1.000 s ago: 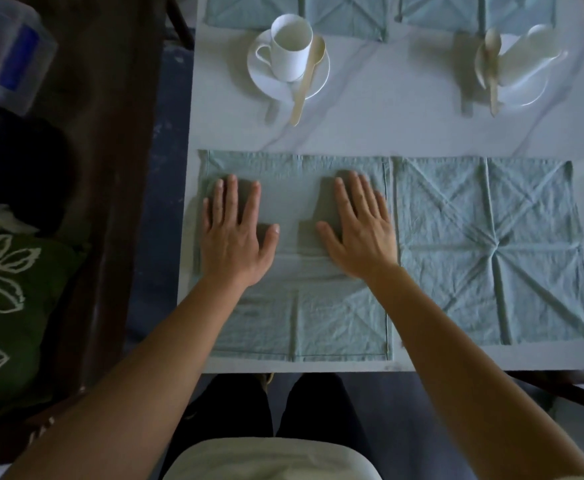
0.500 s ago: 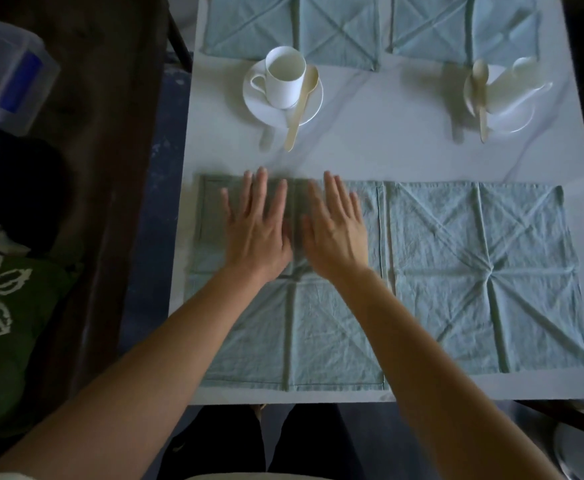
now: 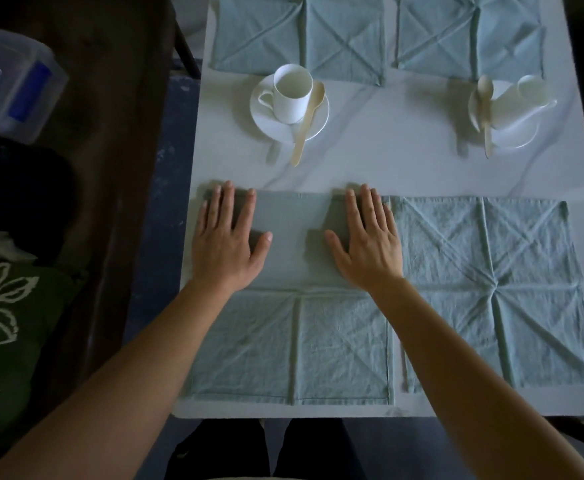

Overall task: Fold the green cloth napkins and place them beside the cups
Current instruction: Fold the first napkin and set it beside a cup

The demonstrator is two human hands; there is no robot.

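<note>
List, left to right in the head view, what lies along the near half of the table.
In order: left hand → right hand → spread pale green cloth napkin. The creased green cloth napkin under both flat hands spans them, so it is left out.

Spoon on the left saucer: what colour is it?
The spoon is pale beige, like light wood; the head view shows it best.
</note>
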